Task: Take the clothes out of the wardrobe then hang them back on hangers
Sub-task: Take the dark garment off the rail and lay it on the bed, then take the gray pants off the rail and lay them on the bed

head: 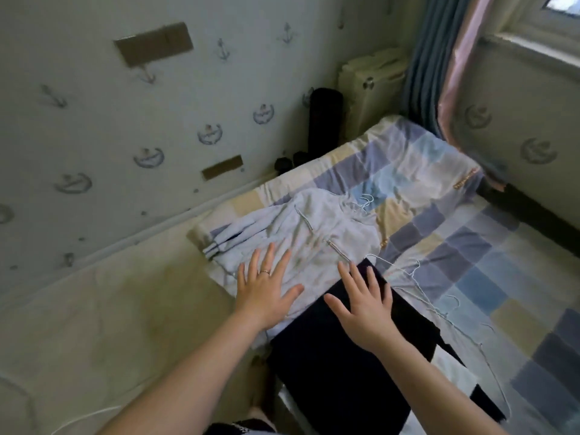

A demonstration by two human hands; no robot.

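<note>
Pale blue jacket (pixel 307 233) lying spread on the near-left part of the bed (pixel 470 246), dark garment (pixel 345 356) overlapping its near-right edge. Fingers (pixel 276 259) of the left hand (pixel 266 290) spreading wide and flat over the pale cloth, pinching nothing; fingers (pixel 357 277) of the right hand (pixel 364 312) likewise fanning open over the dark fabric, gripping nothing. Whether palms are pressing or just hovering, hard to tell. Both garments looking light, soft and limp, likely sagging and sliding if lifted from one point; best taken at the shoulders or collar, far end of the jacket. Thin wire hangers (pixel 417 277) lying tangled just right of the clothes, looking springy and apt to snag; their number unclear. Wardrobe not showing at all. Dark garment cut off by the arms and lower edge, its type unclear. Everything slightly blurring.
</note>
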